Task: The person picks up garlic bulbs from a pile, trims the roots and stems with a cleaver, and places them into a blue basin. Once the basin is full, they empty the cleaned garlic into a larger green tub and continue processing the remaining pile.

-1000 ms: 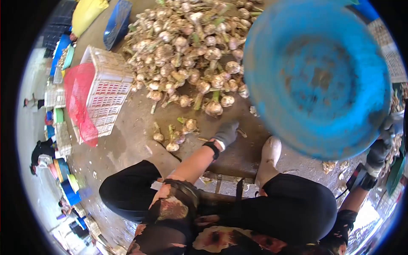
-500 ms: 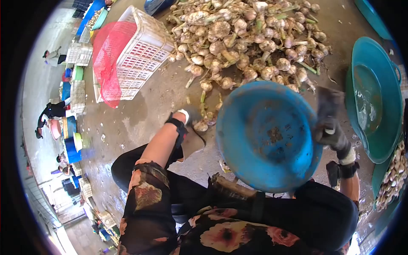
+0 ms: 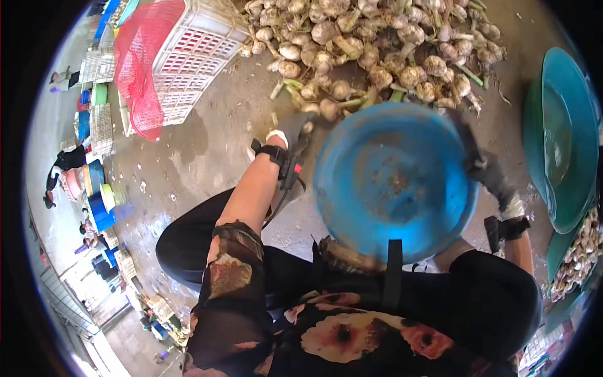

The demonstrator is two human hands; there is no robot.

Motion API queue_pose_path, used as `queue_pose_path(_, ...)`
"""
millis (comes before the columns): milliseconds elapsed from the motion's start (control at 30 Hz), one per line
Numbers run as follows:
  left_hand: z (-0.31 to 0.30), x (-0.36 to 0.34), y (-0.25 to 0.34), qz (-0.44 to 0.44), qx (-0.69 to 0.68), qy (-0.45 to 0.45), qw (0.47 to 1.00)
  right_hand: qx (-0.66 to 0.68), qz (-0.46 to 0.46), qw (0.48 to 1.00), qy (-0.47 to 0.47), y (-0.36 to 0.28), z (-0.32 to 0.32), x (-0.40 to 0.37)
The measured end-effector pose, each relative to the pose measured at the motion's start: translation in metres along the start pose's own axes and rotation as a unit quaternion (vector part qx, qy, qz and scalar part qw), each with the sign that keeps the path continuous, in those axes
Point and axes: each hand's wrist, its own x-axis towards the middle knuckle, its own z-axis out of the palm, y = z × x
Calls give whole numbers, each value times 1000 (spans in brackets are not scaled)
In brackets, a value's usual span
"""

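Observation:
A blue basin [image 3: 396, 182] with dirt on its bottom sits over my lap, below a large pile of garlic [image 3: 377, 47] with stems. My left hand [image 3: 294, 131], in a dark glove, is at the pile's lower edge, left of the basin; motion blurs its fingers, and whether they hold anything is unclear. My right hand [image 3: 493, 176], gloved too, is closed at the basin's right side on a dark, blurred tool [image 3: 463, 135] that points up along the rim.
A white crate [image 3: 198, 60] draped with red mesh [image 3: 135, 75] stands at upper left. Teal basins [image 3: 559, 141] are at right, above more garlic [image 3: 576, 257]. People [image 3: 66, 164], crates and tubs line the far left.
My left hand has moved up and right toward the garlic. The right hand has shifted slightly, with the tool now angled up and left. The view has shifted, with the crate higher.

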Motion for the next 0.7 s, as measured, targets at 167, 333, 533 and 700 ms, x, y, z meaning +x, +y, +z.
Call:
queue_pose_path(167, -16, -14, 81, 14, 31, 54, 998, -297, -51, 953, 19, 8, 32, 9)
queue_pose_path(333, -6, -16, 62, -55, -372, -32, 926, -117, -55, 990, -54, -8, 18, 1)
queue_pose_path(533, 53, -37, 112, 75, -391, -196, 896, 72, -1, 987, 141, -62, 12, -14)
queue_pose_path(700, 96, -52, 169, 178, -118, -191, 958, -14, 2, 992, 126, -47, 17, 9)
